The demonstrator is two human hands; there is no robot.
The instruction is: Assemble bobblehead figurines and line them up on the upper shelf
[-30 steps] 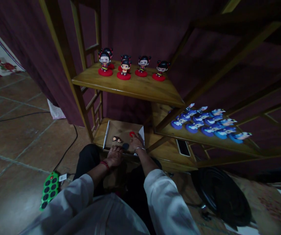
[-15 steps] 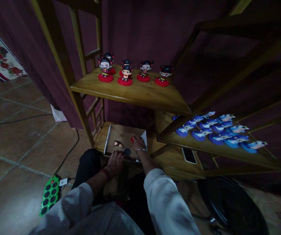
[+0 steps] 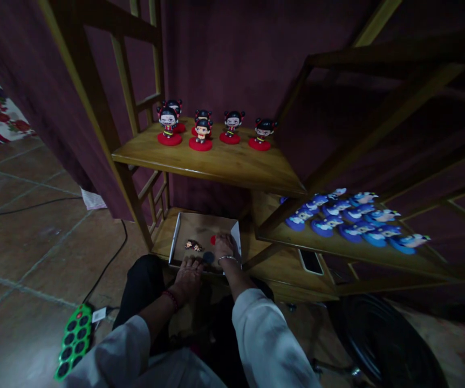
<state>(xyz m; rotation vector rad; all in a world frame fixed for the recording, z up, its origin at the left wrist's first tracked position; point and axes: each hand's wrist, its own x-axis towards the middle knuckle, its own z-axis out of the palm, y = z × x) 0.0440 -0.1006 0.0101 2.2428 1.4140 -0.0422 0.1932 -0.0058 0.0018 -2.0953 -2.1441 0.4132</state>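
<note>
A shallow cardboard box with white sides sits on the low shelf before me. My left hand rests on its near edge, fingers stretched out and holding nothing. Inside the box at the right is my right hand, its fingers bent around a red disc whose left part shows. The disc resembles the red bases under the figurines above. Small dark-haired figurine pieces lie in the box left of centre. A dark round disc is between my hands near the front wall.
Several black-haired figurines on red bases stand on the upper wooden shelf. Rows of blue figurines fill the right shelf. A phone-like dark rectangle lies below them. A green power strip is on the floor, a black round stool at right.
My right hand has shifted slightly toward me and left within the box, and more of the red disc shows. My left hand stays on the box edge. The camera view has tilted slightly.
</note>
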